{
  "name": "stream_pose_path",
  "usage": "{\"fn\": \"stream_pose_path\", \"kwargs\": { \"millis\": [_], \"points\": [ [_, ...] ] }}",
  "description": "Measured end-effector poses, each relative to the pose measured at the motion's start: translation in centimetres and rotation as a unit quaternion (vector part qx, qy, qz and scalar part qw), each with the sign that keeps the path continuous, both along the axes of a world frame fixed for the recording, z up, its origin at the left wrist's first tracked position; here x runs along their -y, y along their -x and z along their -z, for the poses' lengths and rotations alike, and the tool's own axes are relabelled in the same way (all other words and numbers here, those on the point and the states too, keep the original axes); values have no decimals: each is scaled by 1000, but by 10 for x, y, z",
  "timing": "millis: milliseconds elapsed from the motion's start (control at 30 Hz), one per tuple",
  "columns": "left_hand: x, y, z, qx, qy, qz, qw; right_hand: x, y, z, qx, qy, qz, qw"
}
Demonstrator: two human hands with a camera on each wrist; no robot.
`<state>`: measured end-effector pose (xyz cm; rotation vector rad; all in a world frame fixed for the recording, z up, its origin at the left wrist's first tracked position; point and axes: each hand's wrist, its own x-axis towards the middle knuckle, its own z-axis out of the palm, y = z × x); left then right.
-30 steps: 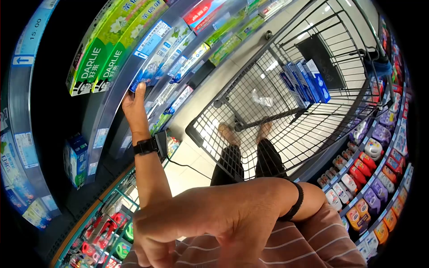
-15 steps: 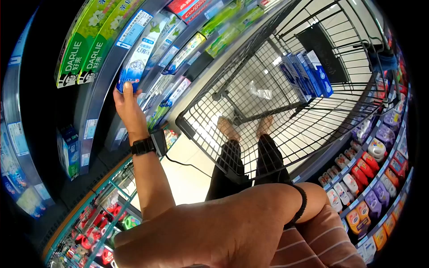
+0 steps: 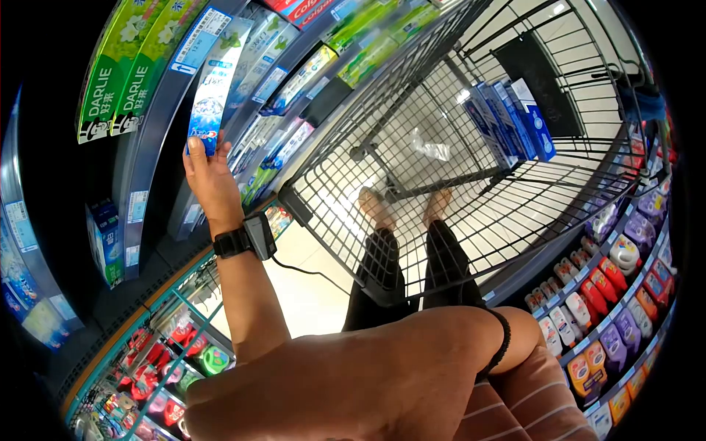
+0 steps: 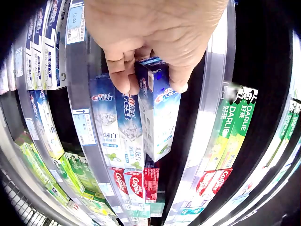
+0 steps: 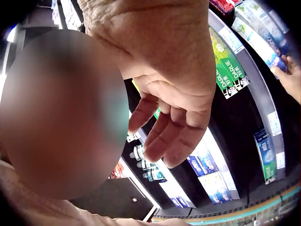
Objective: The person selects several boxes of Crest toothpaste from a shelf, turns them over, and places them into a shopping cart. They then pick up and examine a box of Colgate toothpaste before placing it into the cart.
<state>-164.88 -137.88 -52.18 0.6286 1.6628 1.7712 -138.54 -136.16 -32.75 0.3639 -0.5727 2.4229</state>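
Observation:
A blue and white Crest box [image 3: 210,99] is gripped at its lower end by my left hand [image 3: 213,180]. The left wrist view shows the thumb and fingers of that hand [image 4: 155,35] pinching the box [image 4: 162,110], which tilts away from two similar Crest boxes [image 4: 107,127] beside it on the shelf. Across the bottom of the head view lies my right arm [image 3: 346,371], close to the camera. In the right wrist view my right hand [image 5: 164,94] hangs with loosely bent fingers, holding nothing.
The wire cart [image 3: 334,213] stands in front of my legs, with several blue boxes [image 3: 507,121] in it. Green Darlie boxes [image 3: 110,81] are left of the Crest boxes. Shelves of bottles [image 3: 588,301] line the right side; a teal rack [image 3: 180,331] is at lower left.
My left hand has drawn the Crest box out from the row towards me, so more of it shows. My right hand's fingers have left the head view.

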Motion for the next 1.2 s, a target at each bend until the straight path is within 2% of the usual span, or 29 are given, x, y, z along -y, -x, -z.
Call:
{"fn": "stream_pose_path", "kwargs": {
  "millis": [467, 533, 633, 700, 933, 1200],
  "points": [
    [14, -20, -15, 17, 19, -14, 1000, 6, -3, 3, 27, -17, 38, 999],
    [22, -24, -16, 21, 26, -16, 999, 6, -5, 13, 58, -34, 8, 998],
    [41, -28, -14, 34, 39, -4, 999, -5, -22, 43, 139, -25, -146, 979],
    [56, -34, -10, 47, 51, 13, 997, 4, -26, 60, 215, 2, -158, 964],
    [83, -32, 18, 68, 119, -4, 991, 23, -32, 119, 242, 75, -209, 945],
    [74, -26, 43, 109, 132, -25, 985, 34, -30, 144, 262, 95, -241, 930]
  ]
}}
